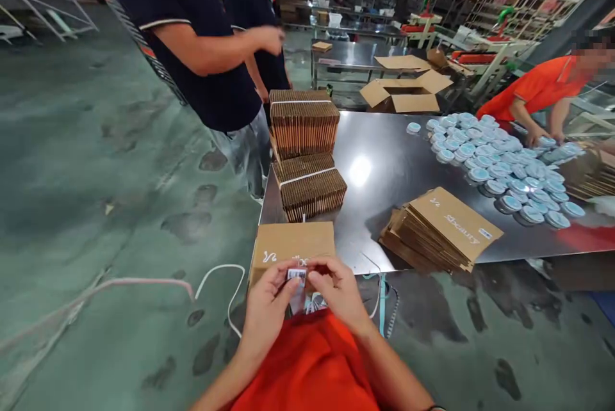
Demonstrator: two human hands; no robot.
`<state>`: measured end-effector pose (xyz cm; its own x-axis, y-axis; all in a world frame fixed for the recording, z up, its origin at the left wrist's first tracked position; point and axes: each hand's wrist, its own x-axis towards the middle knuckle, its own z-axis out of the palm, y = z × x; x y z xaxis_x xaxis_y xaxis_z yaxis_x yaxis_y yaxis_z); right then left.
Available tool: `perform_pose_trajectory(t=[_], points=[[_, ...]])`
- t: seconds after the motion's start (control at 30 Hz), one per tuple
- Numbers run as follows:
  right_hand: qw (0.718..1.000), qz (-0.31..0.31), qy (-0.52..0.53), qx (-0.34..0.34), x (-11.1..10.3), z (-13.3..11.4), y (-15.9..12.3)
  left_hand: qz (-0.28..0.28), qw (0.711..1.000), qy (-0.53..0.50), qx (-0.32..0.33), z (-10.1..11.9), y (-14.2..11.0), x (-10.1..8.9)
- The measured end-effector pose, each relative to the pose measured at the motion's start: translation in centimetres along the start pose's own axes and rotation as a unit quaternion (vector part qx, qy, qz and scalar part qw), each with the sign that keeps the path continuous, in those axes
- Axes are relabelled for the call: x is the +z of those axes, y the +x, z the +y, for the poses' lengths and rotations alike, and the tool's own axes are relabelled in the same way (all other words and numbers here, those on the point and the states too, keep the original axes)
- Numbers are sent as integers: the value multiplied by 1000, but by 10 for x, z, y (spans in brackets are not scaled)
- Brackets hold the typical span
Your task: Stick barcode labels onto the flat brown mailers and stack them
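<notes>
A small white barcode label [296,274] is pinched between the fingertips of my left hand [269,299] and my right hand [339,289], close in front of my body. Both thumbs face each other, with the fingers curled behind the label. Just beyond them lies a brown flat carton [283,237] with white print, at the table's near left corner; my hands partly cover it. To the right, a stack of flat printed cartons [451,222] rests at the table's front edge, and its top one bears a similar white label.
Two strapped bundles of folded cardboard [307,120] stand on the metal table [362,142]. Many round, blue-lidded containers [480,148] cover its right part, where a person in orange [533,88] handles some. Two people in dark shirts [192,46] stand at left. An open box [408,94] sits behind.
</notes>
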<state>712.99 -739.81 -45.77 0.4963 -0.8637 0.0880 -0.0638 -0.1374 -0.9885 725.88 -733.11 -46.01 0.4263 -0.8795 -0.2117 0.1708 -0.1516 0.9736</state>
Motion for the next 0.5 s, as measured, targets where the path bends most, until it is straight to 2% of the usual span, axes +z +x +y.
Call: perform_pose_trajectory(t=[0.1, 0.27, 0.5], points=[[1000, -13, -6, 6, 6, -3, -1, 5, 1000, -12, -17, -1, 0, -2], [998, -7, 17, 55, 6, 6, 0, 11, 998, -38, -43, -5, 1, -2], [999, 25, -33, 0, 9, 1, -1, -6, 999, 28, -19, -9, 3, -4]])
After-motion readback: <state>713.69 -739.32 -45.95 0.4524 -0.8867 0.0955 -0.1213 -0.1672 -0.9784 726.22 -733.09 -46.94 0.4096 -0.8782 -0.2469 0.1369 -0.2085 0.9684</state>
